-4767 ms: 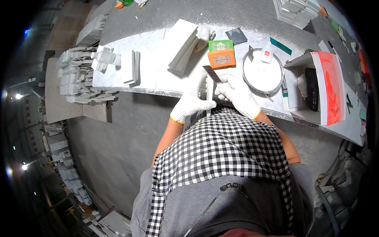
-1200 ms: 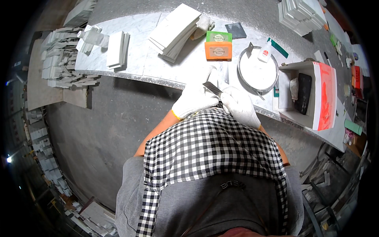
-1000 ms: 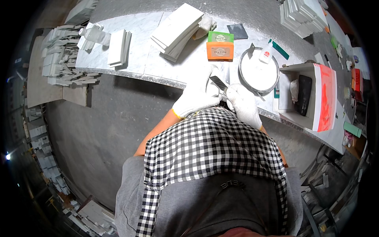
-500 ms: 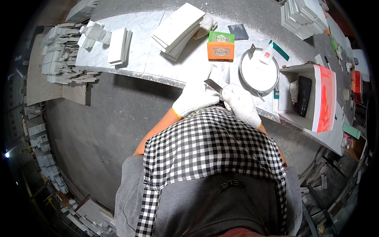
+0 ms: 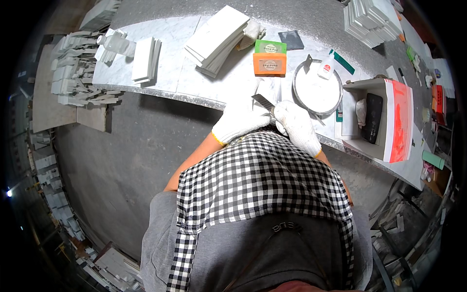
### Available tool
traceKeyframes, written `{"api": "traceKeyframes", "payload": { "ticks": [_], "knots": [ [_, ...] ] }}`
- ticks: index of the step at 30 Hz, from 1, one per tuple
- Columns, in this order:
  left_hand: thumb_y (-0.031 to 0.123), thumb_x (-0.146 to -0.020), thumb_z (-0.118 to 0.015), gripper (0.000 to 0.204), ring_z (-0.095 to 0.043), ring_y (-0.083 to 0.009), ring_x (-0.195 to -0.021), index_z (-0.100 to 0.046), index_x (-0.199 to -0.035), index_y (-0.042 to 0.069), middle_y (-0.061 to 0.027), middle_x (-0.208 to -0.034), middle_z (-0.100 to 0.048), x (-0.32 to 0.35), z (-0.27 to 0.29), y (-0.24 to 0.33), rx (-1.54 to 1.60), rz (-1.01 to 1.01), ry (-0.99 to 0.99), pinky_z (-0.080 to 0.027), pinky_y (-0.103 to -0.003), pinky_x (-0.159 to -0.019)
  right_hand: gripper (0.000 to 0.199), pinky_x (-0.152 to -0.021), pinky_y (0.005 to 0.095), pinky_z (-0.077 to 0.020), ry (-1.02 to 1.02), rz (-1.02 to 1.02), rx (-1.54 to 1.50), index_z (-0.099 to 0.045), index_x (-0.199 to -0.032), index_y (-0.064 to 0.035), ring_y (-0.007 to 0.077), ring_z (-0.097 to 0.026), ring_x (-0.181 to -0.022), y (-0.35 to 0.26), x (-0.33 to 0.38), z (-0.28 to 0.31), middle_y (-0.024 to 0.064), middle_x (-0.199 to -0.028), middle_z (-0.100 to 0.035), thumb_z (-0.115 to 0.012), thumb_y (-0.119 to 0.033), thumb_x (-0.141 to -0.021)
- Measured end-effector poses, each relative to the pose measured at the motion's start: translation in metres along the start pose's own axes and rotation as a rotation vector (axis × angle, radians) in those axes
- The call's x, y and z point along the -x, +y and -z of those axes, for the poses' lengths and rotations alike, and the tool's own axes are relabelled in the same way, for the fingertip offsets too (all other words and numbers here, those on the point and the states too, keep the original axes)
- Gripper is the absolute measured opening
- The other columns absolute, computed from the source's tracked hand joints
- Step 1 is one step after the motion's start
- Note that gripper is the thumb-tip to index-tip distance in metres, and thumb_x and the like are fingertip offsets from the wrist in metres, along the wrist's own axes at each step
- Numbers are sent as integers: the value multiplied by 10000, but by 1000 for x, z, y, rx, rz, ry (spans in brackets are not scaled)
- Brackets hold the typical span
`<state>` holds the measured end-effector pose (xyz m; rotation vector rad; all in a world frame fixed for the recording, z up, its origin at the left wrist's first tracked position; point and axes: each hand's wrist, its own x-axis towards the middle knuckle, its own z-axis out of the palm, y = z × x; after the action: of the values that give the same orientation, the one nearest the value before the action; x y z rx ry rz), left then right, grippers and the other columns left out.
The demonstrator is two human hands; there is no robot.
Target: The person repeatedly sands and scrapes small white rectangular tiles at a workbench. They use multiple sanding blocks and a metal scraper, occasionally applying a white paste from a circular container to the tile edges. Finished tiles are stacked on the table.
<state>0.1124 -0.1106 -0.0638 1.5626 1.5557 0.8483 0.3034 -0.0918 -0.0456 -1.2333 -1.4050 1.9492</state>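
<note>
My right hand (image 5: 297, 125), in a white knit glove, is closed around a putty knife. The knife's dark, flat blade (image 5: 263, 101) points up and left, over the area between my hands. My left hand (image 5: 239, 119), gloved the same way, lies at the table's near edge beside the blade. Its fingers blend into the pale surface, so I cannot tell whether they grip anything. A round pan (image 5: 318, 92) of white material stands just beyond my right hand, with a small white bottle (image 5: 326, 69) in it.
An orange box (image 5: 269, 65) and a green box (image 5: 270, 47) sit ahead. Stacked white tiles (image 5: 217, 36) lie left of them, then a smaller stack (image 5: 145, 60) and a clear bottle (image 5: 119, 45). An open carton (image 5: 400, 121) stands right, holding a dark object (image 5: 373, 118).
The view has shifted slightly, so the table things sit a little differently. My hands and the putty knife stay in nearly the same place.
</note>
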Motion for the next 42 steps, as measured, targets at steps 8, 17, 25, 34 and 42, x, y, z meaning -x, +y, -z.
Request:
{"api": "traceKeyframes", "payload": {
  "ticks": [8,17,25,34,42],
  "knots": [
    [348,-619,-867,705,-641,-348,-953,-578,-1167,12,-185,-965,-631,-1,4,4,-251,-57,142,-518,-461,-842,281,-592,211,-389,150,-20,-213,-612,-1153,29,52,-463,-669,12,-1,10,0,-784,-563,-546,-234,-1079],
    [410,-599,-876,731,-638,-372,-903,-569,-1093,-33,-216,-919,-632,-5,9,20,-452,-46,192,-518,-479,-813,403,-770,273,-534,181,-2,29,-511,-1414,64,121,-636,-837,24,-13,5,92,-989,-685,-492,-71,-1034],
    [402,-601,-874,727,-617,-380,-966,-545,-1109,-2,-221,-984,-616,-2,5,11,-472,20,277,-513,-480,-827,429,-759,266,-542,1,-13,360,-571,-1406,1,112,-641,-806,18,-13,-4,99,-1019,-723,-499,-121,-1001],
    [389,-659,-863,684,-600,-400,-981,-531,-1114,1,-216,-1004,-607,0,18,-19,-526,123,399,-503,-498,-851,347,-716,231,-512,17,-87,13,-596,-1310,62,81,-614,-786,10,4,9,101,-1011,-737,-504,-121,-1031],
    [388,-630,-890,803,-612,-376,-978,-534,-1231,-5,-197,-1009,-620,-2,45,22,-629,32,286,-508,-483,-860,265,-833,411,-539,584,284,799,-755,-1095,-90,354,-693,-886,20,-4,41,160,-957,-731,-613,-270,-962]
  ]
}}
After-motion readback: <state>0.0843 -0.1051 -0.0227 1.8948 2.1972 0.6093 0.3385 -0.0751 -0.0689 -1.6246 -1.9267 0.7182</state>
